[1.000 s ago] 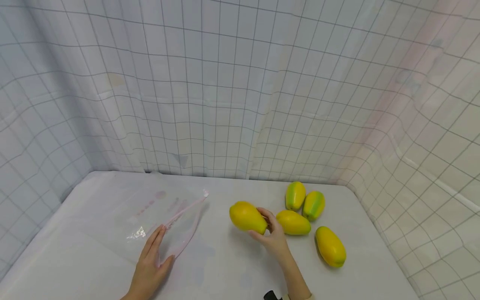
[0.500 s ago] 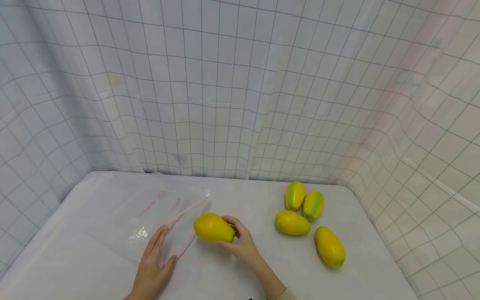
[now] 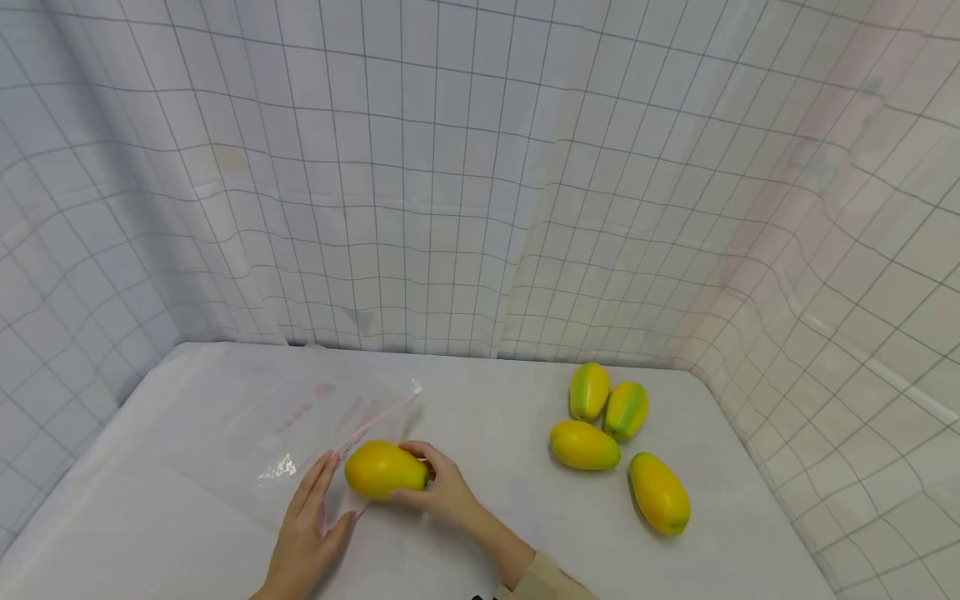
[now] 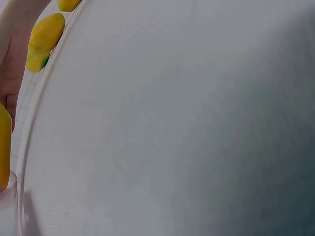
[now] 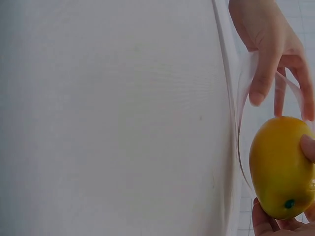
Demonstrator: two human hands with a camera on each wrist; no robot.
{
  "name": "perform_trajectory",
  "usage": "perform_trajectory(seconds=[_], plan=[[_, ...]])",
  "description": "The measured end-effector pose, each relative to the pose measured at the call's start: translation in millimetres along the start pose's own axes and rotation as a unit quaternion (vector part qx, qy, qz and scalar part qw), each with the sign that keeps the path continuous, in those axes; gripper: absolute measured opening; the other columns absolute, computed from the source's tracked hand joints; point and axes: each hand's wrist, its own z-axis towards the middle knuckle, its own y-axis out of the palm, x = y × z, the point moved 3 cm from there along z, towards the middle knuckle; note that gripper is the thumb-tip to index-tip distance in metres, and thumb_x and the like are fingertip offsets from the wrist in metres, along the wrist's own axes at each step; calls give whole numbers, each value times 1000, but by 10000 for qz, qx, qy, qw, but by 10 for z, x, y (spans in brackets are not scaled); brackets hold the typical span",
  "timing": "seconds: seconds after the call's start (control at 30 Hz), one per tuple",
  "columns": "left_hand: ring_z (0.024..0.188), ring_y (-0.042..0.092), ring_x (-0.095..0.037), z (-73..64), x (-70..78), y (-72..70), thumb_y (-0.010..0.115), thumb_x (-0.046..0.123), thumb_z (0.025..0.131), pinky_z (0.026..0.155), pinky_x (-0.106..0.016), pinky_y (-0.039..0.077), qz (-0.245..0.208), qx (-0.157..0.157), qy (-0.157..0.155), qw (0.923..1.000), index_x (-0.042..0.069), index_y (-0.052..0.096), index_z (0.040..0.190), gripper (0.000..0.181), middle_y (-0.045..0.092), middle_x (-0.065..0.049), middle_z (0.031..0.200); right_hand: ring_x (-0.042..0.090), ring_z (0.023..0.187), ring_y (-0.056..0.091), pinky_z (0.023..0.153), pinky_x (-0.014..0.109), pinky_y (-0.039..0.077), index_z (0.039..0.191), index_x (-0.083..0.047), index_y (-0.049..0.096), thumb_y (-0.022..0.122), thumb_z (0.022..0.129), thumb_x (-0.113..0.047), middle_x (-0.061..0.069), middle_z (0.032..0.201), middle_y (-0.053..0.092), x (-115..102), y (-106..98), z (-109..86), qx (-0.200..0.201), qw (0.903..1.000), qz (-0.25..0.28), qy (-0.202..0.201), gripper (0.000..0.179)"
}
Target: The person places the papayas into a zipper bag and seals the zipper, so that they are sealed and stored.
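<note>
- Your R hand [image 3: 446, 493] grips the yellow fruit [image 3: 381, 471] by its R end, at the clear bag's [image 3: 296, 408] mouth, L of ctr; can't tell if the tip's inside.
- Your L hand [image 3: 302, 542] is spread wide, thumb apart from fingers, touching the bag's pink edge.
- On the surface [image 3: 487, 400], R side: 2 green-striped fruits [image 3: 589, 392] far, 1 plain fruit [image 3: 585, 446] just nearer, 1 lone fruit [image 3: 659, 493] nearest, approx. far R.
</note>
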Motion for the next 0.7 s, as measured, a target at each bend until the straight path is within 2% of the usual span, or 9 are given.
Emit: perform_trajectory(seconds=[0.27,0.57,0.7], plan=[[131,23,-2,-18,-16,21,47,51,88,109,-12,18,-59,-63,-117,9999,-7,38,134,75,38,-24,134,2,100,51,89,19,45,126,-11,50,72,78,-21,0,123,55,-33,162,95,-249,9992,-278,-129,54],[130,23,-2,-22,-17,27,45,52,88,108,-12,19,29,-52,-121,9999,-7,39,133,75,38,-21,136,1,100,50,87,19,45,128,-12,50,70,80,-28,-2,125,55,-49,278,172,-366,9969,-648,256,55],[129,23,-4,-15,-9,28,45,52,88,108,-13,19,32,19,-35,10000,-9,40,132,75,39,-22,136,3,105,48,91,21,43,134,-12,45,65,84,-33,0,129,50,-66,269,184,-741,9929,-888,292,58]])
